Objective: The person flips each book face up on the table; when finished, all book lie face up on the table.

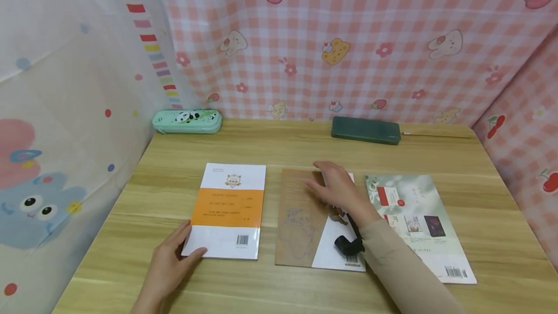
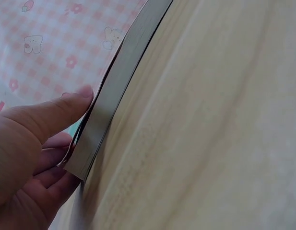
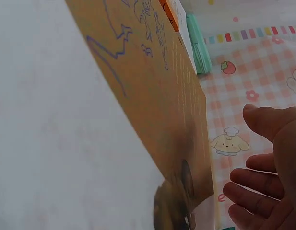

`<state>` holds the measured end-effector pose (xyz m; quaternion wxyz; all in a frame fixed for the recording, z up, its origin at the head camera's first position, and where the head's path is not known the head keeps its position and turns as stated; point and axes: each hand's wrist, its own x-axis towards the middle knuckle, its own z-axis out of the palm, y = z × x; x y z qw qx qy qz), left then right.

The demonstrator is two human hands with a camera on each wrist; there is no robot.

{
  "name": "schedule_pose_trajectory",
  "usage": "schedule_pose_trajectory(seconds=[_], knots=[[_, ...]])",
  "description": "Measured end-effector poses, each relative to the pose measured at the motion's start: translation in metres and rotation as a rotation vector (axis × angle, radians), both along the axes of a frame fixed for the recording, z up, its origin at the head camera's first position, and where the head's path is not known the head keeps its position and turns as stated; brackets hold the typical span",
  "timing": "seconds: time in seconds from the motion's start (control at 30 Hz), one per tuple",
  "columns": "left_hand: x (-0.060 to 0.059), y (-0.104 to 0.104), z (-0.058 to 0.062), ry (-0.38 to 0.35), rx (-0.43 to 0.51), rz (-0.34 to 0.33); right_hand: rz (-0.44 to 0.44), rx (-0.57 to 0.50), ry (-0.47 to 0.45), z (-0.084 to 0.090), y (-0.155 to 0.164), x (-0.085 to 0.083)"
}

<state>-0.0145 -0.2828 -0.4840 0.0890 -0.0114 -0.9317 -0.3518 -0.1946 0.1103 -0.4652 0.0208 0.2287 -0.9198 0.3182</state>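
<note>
A pale wooden desk [image 1: 287, 149], walled in by pink checked cloth [image 1: 348, 38] printed with bears and strawberries, carries three books laid flat in a row. At right lies the largest, a glossy green-and-white book [image 1: 429, 207], untouched. In the middle sits a book with a matt brown cover [image 1: 301, 217] bearing a faint line drawing; the person's right hand [image 1: 335, 190] rests on its far end, fingers relaxed and spread, holding nothing. At left is the orange-banded book [image 1: 228, 210], back cover up, barcode showing. The left hand [image 1: 167, 265] is at its near left corner, thumb on the cover and fingers curled under the edge, so the wrist view shows the grey block of pages pinched between them. Lifting it cleanly would seem to call for a firm hold on the whole thickness, not the cover alone, so the pages do not fan. Along the back edge lie a mint panda pencil case [image 1: 187, 121], a dark green case [image 1: 365, 130] and a thin stick [image 1: 436, 135].
</note>
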Motion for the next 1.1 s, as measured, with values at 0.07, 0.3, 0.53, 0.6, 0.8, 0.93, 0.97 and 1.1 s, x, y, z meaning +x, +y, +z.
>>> schedule_pose_trajectory(seconds=[0.07, 0.3, 0.53, 0.6, 0.8, 0.93, 0.97, 1.1], knots=[[0.0, 0.0, 0.001, 0.005, 0.001, 0.013, 0.005, -0.001, 0.001, -0.001, -0.002, -0.001], [0.002, 0.0, 0.001, -0.015, -0.011, 0.075, 0.024, -0.035, -0.031, 0.0, -0.011, -0.003], [0.002, 0.0, 0.0, -0.005, -0.005, 0.112, 0.056, -0.043, -0.019, -0.001, -0.023, -0.007], [0.002, 0.001, 0.0, -0.003, 0.001, 0.123, 0.058, -0.036, -0.03, -0.002, -0.026, -0.008], [0.001, 0.001, 0.0, -0.014, -0.002, 0.151, 0.073, -0.039, -0.055, -0.003, -0.033, -0.011], [0.001, 0.0, 0.0, -0.013, 0.007, 0.151, 0.083, -0.053, -0.079, -0.003, -0.037, -0.013], [0.001, 0.0, -0.001, -0.011, 0.012, 0.148, 0.086, -0.051, -0.086, -0.004, -0.039, -0.014], [0.002, 0.0, -0.003, 0.008, 0.023, 0.135, 0.105, -0.036, -0.078, -0.005, -0.043, -0.016]])
